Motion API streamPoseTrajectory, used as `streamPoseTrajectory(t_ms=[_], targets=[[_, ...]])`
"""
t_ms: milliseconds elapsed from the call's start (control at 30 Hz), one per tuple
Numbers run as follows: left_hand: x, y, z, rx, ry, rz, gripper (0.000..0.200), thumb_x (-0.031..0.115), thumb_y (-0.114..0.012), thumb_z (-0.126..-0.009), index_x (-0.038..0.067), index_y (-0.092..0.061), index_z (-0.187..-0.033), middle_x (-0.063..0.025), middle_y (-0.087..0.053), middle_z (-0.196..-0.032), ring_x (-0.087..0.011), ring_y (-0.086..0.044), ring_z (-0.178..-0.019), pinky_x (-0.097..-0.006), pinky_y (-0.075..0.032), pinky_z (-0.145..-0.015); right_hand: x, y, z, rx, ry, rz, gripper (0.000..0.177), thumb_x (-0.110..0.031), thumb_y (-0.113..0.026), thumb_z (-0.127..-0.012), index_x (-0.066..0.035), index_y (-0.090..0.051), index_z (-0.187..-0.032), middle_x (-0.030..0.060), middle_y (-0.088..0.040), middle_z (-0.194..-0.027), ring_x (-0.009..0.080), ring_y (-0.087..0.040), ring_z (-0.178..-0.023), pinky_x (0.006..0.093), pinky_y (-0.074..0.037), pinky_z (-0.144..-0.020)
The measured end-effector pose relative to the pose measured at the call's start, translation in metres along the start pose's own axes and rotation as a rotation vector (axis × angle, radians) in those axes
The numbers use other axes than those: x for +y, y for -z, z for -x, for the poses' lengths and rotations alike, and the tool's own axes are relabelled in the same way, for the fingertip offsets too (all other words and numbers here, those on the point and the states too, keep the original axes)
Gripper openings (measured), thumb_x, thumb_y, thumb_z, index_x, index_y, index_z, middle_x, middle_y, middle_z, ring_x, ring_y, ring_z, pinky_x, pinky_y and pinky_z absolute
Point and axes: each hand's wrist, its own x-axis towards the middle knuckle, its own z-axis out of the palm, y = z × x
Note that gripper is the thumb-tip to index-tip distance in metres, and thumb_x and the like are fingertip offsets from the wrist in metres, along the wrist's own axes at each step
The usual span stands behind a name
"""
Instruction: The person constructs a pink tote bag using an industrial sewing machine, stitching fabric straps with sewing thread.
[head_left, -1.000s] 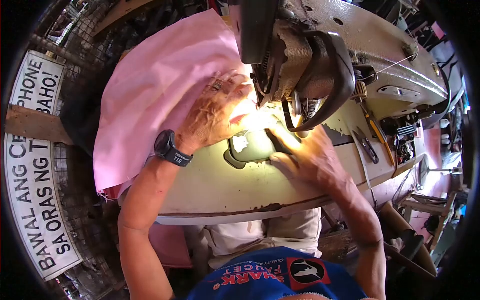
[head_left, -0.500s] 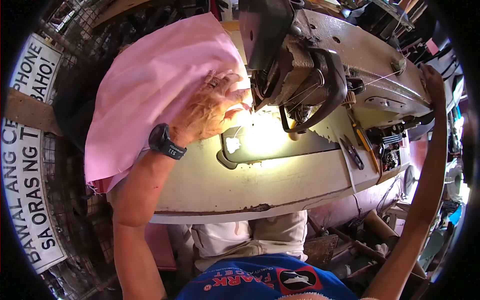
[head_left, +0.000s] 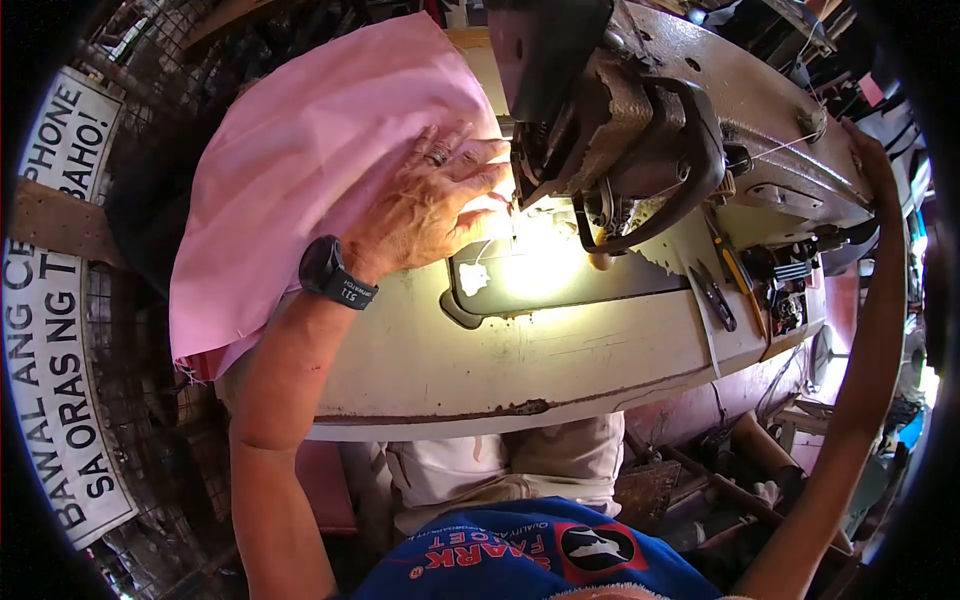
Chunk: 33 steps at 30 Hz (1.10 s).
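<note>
Pink cloth (head_left: 320,160) spreads over the left part of the sewing table (head_left: 430,370) and hangs past its left side. My left hand (head_left: 430,200) lies flat on the cloth's right edge, fingers spread, beside the needle area of a worn sewing machine (head_left: 640,130). A bright lamp glow covers the plate there, so the needle is hard to make out. At the far right end of the machine, my right hand (head_left: 872,165) touches the casing by the wheel side; its fingers are mostly hidden.
Small scissors or snips (head_left: 714,298) and a yellow-handled tool (head_left: 735,275) lie right of the machine plate, near a tray of small metal parts (head_left: 788,290). A white lettered sign (head_left: 75,400) hangs on wire mesh at the left. A white scrap (head_left: 473,279) is on the plate.
The view has shifted slightly, so the machine appears a little further right. My left hand remains on the cloth, and my right hand remains at the machine's far end.
</note>
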Motion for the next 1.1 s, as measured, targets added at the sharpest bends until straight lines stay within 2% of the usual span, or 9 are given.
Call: streamPoseTrajectory(t_ms=[67, 200, 267, 333, 400, 500, 767, 1000, 1100], targets=[[-0.001, -0.002, 0.002, 0.028, -0.005, -0.014, 0.039, 0.031, -0.066, -0.095, 0.013, -0.065, -0.129, -0.0109, -0.052, -0.148, -0.0434, -0.04, -0.142, -0.0624, -0.029, -0.118, 0.007, 0.008, 0.028, 0.157, 0.244, 0.21, 0.046, -0.01, -0.045, -0.103, -0.009, -0.051, -0.148, 0.0244, -0.07, -0.118, 0.0336, -0.071, -0.1, 0.0411, -0.054, -0.091], [0.002, 0.002, 0.0, 0.031, 0.043, 0.02, 0.04, 0.023, -0.068, -0.092, 0.007, -0.064, -0.129, -0.0158, -0.047, -0.153, -0.0387, -0.037, -0.146, -0.0532, -0.024, -0.124, -0.007, -0.031, 0.106, 0.353, -0.41, -0.559, 0.042, -0.013, -0.043, -0.106, -0.006, -0.054, -0.145, 0.0179, -0.067, -0.125, 0.0277, -0.067, -0.106, 0.0389, -0.052, -0.093], [0.0, -0.001, 0.0, 0.028, 0.054, 0.025, 0.038, 0.024, -0.068, -0.093, 0.007, -0.066, -0.127, -0.0165, -0.046, -0.153, -0.0381, -0.037, -0.145, -0.0532, -0.025, -0.123, -0.032, -0.106, 0.177, 0.573, -0.376, -0.195, 0.042, -0.016, -0.04, -0.108, -0.002, -0.053, -0.146, 0.018, -0.06, -0.138, 0.0277, -0.06, -0.123, 0.0367, -0.047, -0.104], [-0.003, -0.001, 0.001, -0.001, 0.061, 0.022, 0.037, 0.026, -0.069, -0.093, 0.006, -0.067, -0.125, -0.0168, -0.047, -0.153, -0.0378, -0.039, -0.144, -0.0532, -0.026, -0.122, -0.045, -0.155, 0.199, 0.784, -0.378, -0.41, 0.048, -0.023, -0.045, -0.108, -0.006, -0.044, -0.152, 0.0154, -0.054, -0.147, 0.0276, -0.057, -0.128, 0.0409, -0.045, -0.106], [-0.002, -0.002, 0.0, 0.06, 0.042, -0.005, 0.035, 0.029, -0.068, -0.094, 0.007, -0.069, -0.121, -0.016, -0.051, -0.148, -0.0367, -0.044, -0.14, -0.0537, -0.028, -0.121, 0.005, -0.174, 0.204, 0.888, -0.462, -1.336, 0.059, -0.025, -0.054, -0.104, -0.01, -0.035, -0.158, 0.0106, -0.048, -0.154, 0.0286, -0.056, -0.128, 0.0466, -0.05, -0.1], [-0.002, -0.006, 0.002, 0.121, 0.038, -0.067, 0.034, 0.028, -0.068, -0.094, 0.007, -0.069, -0.121, -0.0153, -0.053, -0.145, -0.0366, -0.046, -0.139, -0.0541, -0.031, -0.119, -0.024, -0.071, 0.163, 0.553, -0.299, -0.085, 0.047, -0.01, -0.046, -0.105, -0.004, -0.046, -0.151, 0.017, -0.054, -0.145, 0.0293, -0.058, -0.127, 0.0408, -0.049, -0.103], [-0.017, -0.024, 0.003, 0.214, 0.043, -0.081, 0.037, 0.026, -0.067, -0.094, 0.007, -0.066, -0.126, -0.0137, -0.058, -0.142, -0.0361, -0.048, -0.137, -0.0543, -0.033, -0.116, -0.005, -0.085, 0.118, 0.48, -0.278, 0.032, 0.044, -0.01, -0.049, -0.102, -0.001, -0.053, -0.145, 0.0196, -0.06, -0.136, 0.0314, -0.061, -0.119, 0.0397, -0.05, -0.1], [0.003, 0.093, 0.094, 0.559, 0.095, -0.191, 0.032, 0.02, -0.067, -0.09, 0.012, -0.072, -0.121, -0.0122, -0.068, -0.124, -0.0294, -0.063, -0.117, -0.0453, -0.046, -0.104, -0.049, -0.096, 0.167, 0.708, -0.164, 0.279, 0.044, -0.019, -0.055, -0.103, -0.001, -0.054, -0.143, 0.0202, -0.058, -0.14, 0.0337, -0.06, -0.122, 0.0415, -0.048, -0.102], [-0.027, 0.167, 0.184, 0.64, 0.615, -0.268, 0.036, 0.025, -0.068, -0.096, 0.002, -0.07, -0.124, -0.0183, -0.071, -0.121, -0.031, -0.069, -0.111, -0.0373, -0.055, -0.095, -0.187, -0.118, 0.208, 0.805, -0.047, 0.118, 0.044, -0.022, -0.058, -0.104, -0.001, -0.055, -0.142, 0.0204, -0.057, -0.142, 0.0347, -0.059, -0.123, 0.0422, -0.047, -0.103]])
